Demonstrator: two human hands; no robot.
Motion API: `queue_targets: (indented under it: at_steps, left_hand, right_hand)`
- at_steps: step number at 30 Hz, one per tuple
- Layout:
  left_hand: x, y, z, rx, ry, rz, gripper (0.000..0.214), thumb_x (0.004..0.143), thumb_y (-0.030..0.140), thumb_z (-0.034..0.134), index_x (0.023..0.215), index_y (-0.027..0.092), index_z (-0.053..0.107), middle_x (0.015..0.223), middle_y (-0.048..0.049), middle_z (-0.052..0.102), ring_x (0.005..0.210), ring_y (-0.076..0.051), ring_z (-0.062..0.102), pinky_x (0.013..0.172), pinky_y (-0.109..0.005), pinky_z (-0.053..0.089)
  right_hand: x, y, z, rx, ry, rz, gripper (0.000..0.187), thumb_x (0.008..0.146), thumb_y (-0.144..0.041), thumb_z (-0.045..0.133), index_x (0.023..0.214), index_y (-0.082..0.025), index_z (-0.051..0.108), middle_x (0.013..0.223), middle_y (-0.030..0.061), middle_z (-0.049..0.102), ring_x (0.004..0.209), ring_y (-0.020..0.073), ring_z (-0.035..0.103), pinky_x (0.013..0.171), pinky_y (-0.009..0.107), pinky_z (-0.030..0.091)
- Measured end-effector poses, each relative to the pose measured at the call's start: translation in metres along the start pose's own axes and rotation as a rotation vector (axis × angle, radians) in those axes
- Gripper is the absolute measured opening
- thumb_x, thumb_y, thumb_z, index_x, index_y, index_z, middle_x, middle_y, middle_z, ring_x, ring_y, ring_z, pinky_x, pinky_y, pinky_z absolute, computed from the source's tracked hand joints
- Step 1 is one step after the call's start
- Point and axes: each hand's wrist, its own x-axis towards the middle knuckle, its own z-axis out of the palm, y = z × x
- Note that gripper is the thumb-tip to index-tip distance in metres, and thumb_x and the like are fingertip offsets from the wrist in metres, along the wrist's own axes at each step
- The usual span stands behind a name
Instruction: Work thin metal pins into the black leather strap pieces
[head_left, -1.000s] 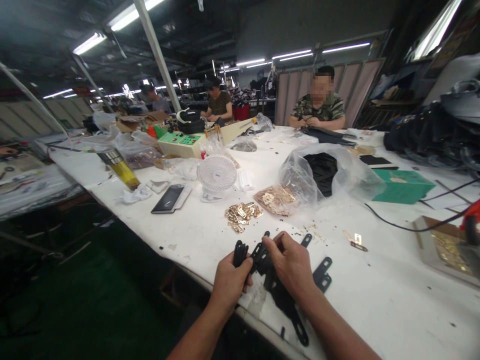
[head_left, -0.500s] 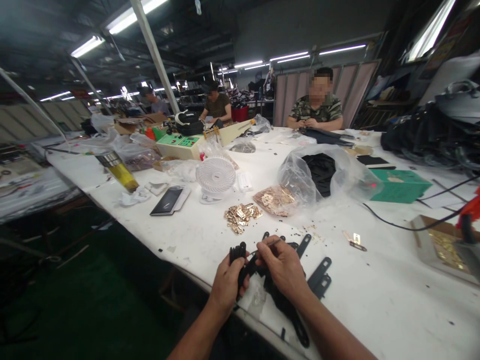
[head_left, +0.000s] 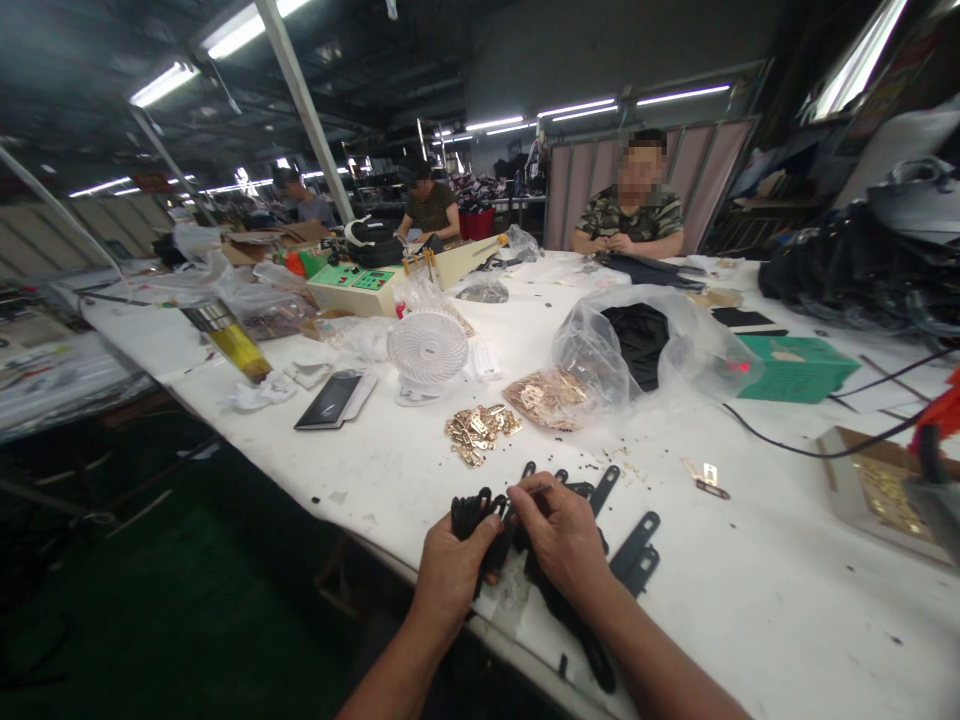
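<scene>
Low in the head view, my left hand (head_left: 448, 565) is closed around a bundle of black straps (head_left: 469, 512), their rounded ends fanned upward. Close beside it, my right hand (head_left: 562, 535) is in a pinch at the end of one strap. A thin, greyish, rod-like tool (head_left: 541, 488) shows at its fingertips; its exact kind is too small to make out. More black straps (head_left: 636, 545) with holes in their rounded ends lie on the white table (head_left: 750, 600), under and to the right of my right hand. A pile of gold metal plates (head_left: 480, 430) lies just beyond my hands.
Beyond the pile stand a white fan (head_left: 427, 352) and a clear bag of gold pieces (head_left: 551, 395). A phone (head_left: 330, 402) and a yellow bottle (head_left: 229, 340) are at left. At right are a green box (head_left: 799, 368) and a cardboard box (head_left: 892, 490). A co-worker (head_left: 630, 215) sits opposite.
My left hand has tilted, and the strap ends are more fanned out, leaning towards my right hand. My right hand has shifted slightly left. The whole view has moved a little.
</scene>
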Motion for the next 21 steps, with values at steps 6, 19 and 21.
queue_targets:
  at_steps: [6,19,21]
  left_hand:
    - [-0.0006,-0.0006,-0.0025,0.002,-0.027,0.021,0.027,0.075,0.038,0.075,0.078,0.013,0.065,0.053,0.0008,0.06,0.043,-0.013,0.052,0.039,-0.023,0.043]
    - [-0.002,0.0019,-0.0031,-0.045,0.013,-0.01,0.023,0.075,0.035,0.072,0.08,0.013,0.067,0.05,0.0019,0.058,0.04,-0.013,0.05,0.037,-0.022,0.041]
    - [-0.0021,0.0028,-0.0031,-0.033,0.018,-0.011,0.023,0.075,0.036,0.071,0.078,0.014,0.066,0.049,0.002,0.057,0.039,-0.012,0.05,0.037,-0.022,0.041]
  right_hand:
    - [-0.001,0.0046,0.0041,-0.059,-0.028,-0.072,0.016,0.095,-0.029,0.055,0.086,-0.021,0.066,0.081,0.0006,0.068,0.075,0.0165,0.065,0.072,0.025,0.044]
    - [0.001,-0.001,-0.0036,0.015,0.025,0.067,0.023,0.097,-0.036,0.051,0.084,-0.022,0.062,0.073,-0.0008,0.068,0.069,0.0171,0.064,0.069,0.027,0.045]
    - [-0.0001,-0.0022,-0.0019,0.032,-0.031,0.034,0.023,0.097,-0.035,0.05,0.083,-0.022,0.062,0.074,-0.0004,0.067,0.07,0.0171,0.064,0.07,0.027,0.046]
